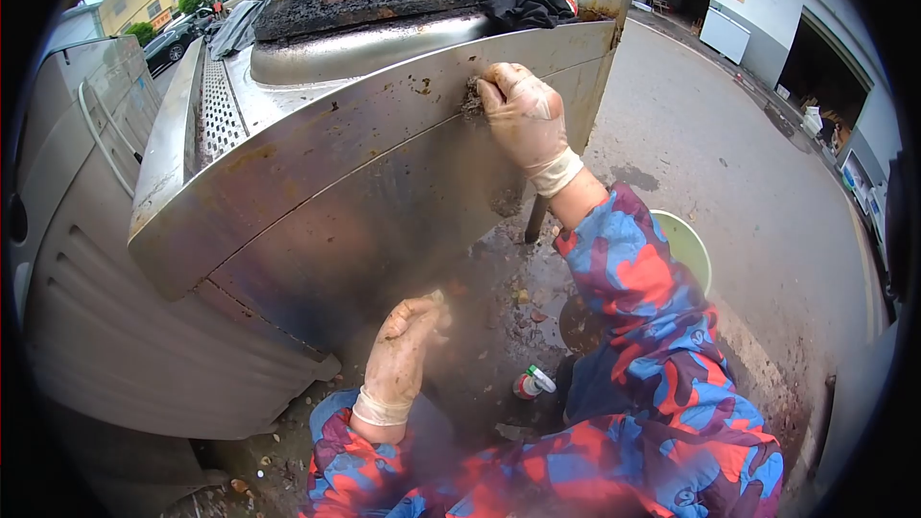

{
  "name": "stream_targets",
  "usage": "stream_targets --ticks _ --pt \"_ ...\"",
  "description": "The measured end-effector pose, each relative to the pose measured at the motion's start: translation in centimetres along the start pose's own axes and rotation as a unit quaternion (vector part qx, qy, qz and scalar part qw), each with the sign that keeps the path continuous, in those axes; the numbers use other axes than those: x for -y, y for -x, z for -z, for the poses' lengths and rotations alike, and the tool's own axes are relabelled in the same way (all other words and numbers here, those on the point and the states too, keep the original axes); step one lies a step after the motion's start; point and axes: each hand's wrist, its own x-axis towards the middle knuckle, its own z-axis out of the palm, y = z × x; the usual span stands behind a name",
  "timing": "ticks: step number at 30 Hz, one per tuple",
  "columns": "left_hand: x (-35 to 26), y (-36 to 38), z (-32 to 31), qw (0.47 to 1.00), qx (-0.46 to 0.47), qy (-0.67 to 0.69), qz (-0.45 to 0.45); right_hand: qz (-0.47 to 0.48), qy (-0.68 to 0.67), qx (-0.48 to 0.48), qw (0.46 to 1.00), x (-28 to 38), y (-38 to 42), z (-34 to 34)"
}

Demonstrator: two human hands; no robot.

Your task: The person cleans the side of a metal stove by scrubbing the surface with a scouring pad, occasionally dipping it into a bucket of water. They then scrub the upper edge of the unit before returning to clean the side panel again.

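Observation:
My right hand [526, 115], in a dirty translucent glove, presses a dark, frizzy scrubber that looks like steel wool [472, 102] against the side panel [384, 149] of a stainless steel stove. Brown grease specks and streaks mark that panel. Lower down, my left hand [398, 355], gloved too, hangs in front of the stove, apart from it. Its fingers are curled in, and haze in the picture hides whatever may be between them. Thick black crust covers the burner top [369, 5], where a black cloth [523, 5] lies at the right end.
On the wet, littered ground stands a spray bottle [532, 382] between my arms. A pale green bucket [683, 247] is beyond my right elbow. A grey metal cabinet [91, 230] stands close on the left. One stove leg [536, 219] shows below the panel.

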Motion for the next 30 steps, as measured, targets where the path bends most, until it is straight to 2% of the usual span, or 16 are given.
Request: stream_targets --ticks 4,5,8,10,12,13,14,16,19,22,28,30 --pt "0.3 -0.2 0.2 1.000 -0.005 -0.015 0.001 -0.006 0.015 -0.020 1.000 0.5 0.1 -0.1" --pt "0.2 -0.2 0.2 1.000 -0.005 -0.017 -0.001 -0.027 0.020 0.020 0.999 1.3 0.2 0.1" --pt "0.0 0.1 0.2 1.000 0.004 0.004 -0.003 -0.016 0.023 0.008 1.000 0.3 -0.2 0.3" --pt "-0.1 0.3 0.0 1.000 -0.007 -0.018 -0.002 -0.034 0.048 0.002 0.998 -0.2 0.0 0.3" --pt "0.2 0.2 0.2 1.000 -0.006 -0.014 0.001 -0.095 0.056 0.022 0.994 -0.3 -0.3 0.5" --pt "0.2 -0.1 0.3 1.000 -0.005 -0.010 0.004 -0.043 0.017 0.017 0.999 0.1 0.1 0.3" --pt "0.2 -0.3 0.3 1.000 -0.005 -0.011 0.002 -0.029 0.021 0.039 0.999 1.4 0.3 0.2" --pt "0.4 -0.1 0.3 1.000 -0.001 -0.009 -0.009 -0.029 0.019 -0.006 0.999 0.7 0.2 -0.1" --pt "-0.1 0.1 -0.1 1.000 -0.013 -0.025 0.003 -0.069 0.072 0.000 0.995 -1.0 -0.2 0.0" --pt "0.2 -0.3 0.2 1.000 -0.008 -0.022 0.007 -0.022 0.032 0.015 0.999 0.9 0.2 0.1" --pt "0.3 -0.3 0.2 1.000 -0.001 -0.026 -0.002 -0.081 0.078 0.005 0.994 -1.4 -0.2 0.0" --pt "0.1 -0.2 0.1 1.000 -0.001 -0.026 0.001 -0.014 0.018 0.032 0.999 1.0 0.3 0.1"
